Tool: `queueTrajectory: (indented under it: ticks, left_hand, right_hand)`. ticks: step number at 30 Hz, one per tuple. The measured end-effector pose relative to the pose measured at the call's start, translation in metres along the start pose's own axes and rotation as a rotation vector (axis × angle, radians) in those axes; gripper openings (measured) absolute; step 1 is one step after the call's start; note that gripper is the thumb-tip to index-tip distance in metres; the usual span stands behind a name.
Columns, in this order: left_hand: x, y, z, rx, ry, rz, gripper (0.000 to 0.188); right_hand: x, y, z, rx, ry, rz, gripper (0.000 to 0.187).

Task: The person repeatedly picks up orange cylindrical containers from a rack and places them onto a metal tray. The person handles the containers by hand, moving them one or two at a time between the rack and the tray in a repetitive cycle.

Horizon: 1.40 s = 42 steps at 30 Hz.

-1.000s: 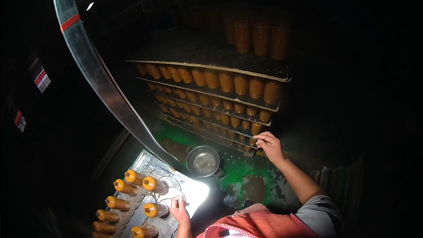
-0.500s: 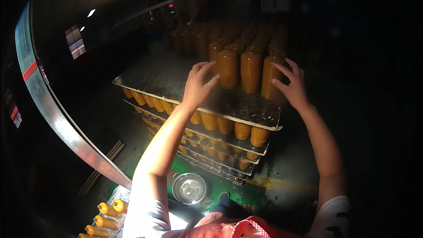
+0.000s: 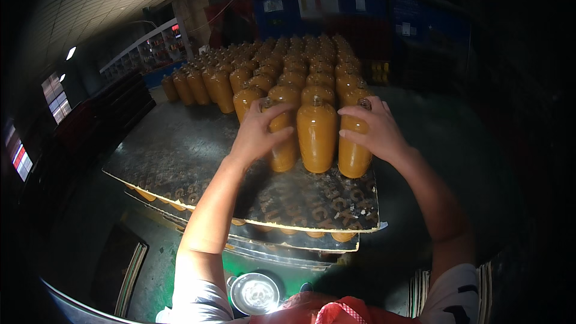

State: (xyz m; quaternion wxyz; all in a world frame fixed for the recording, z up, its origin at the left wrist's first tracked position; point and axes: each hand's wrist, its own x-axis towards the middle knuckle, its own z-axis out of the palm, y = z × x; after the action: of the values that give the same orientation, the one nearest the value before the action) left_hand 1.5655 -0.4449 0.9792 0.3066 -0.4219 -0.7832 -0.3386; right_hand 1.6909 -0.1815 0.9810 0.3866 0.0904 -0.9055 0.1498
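Note:
Three shiny orange-brown bottles with short narrow necks stand upright in a front row on a dark board. My left hand (image 3: 264, 129) curves round the upper part of the left bottle (image 3: 281, 156), its thumb and fingers across the front. On the other side my right hand (image 3: 372, 129) bends the same way round the right bottle (image 3: 354, 159). Between the two hands the middle bottle (image 3: 317, 138) stands untouched. The far sides of the outer bottles and some of my fingertips are hidden.
Behind the row, many like bottles (image 3: 222, 90) crowd the board (image 3: 168, 156). Under it are further boards (image 3: 288, 243) with bottles between them. A round metal pan (image 3: 255, 294) lies on the floor below. Flat panels (image 3: 129, 282) stand at the lower left, and blue panels (image 3: 432, 24) at the back.
My view has tilted up and the scene is brighter, with more bottles showing. My hands, earlier spread beside the outer bottles, now overlap them further.

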Motion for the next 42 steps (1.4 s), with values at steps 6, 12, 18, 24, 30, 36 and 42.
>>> queueTrajectory:
  ticks: [6,12,18,24,30,36,42]
  left_hand:
    - [-0.032,-0.016,0.005,0.077,0.293,0.015,0.042]
    - [-0.142,0.030,-0.011,-0.057,0.680,-0.086,0.038]
    - [-0.308,0.071,-0.037,-0.836,1.002,-0.566,0.052]
    - [-0.449,0.065,-0.016,-1.365,1.208,-1.105,0.034]
    - [-0.533,-0.008,0.030,-1.782,1.394,-1.380,0.043]
    - [-0.602,-0.069,0.042,-1.983,1.257,-1.262,0.055]
    - [-0.597,-0.090,0.033,-1.935,1.356,-1.213,0.051]
  right_hand:
    - [-0.029,0.009,0.018,0.234,0.299,-0.129,0.043]
    - [-0.101,0.039,0.011,0.625,0.577,-0.036,0.038]
    - [-0.171,-0.048,0.018,1.580,0.257,0.430,0.049]
    - [-0.234,-0.144,0.127,2.074,-0.323,1.015,0.057]
    - [-0.272,-0.210,0.261,2.447,-0.783,1.357,0.061]
    - [-0.269,-0.270,0.276,2.092,-0.801,1.520,0.051]
    - [-0.278,-0.291,0.312,2.133,-0.740,1.641,0.059]
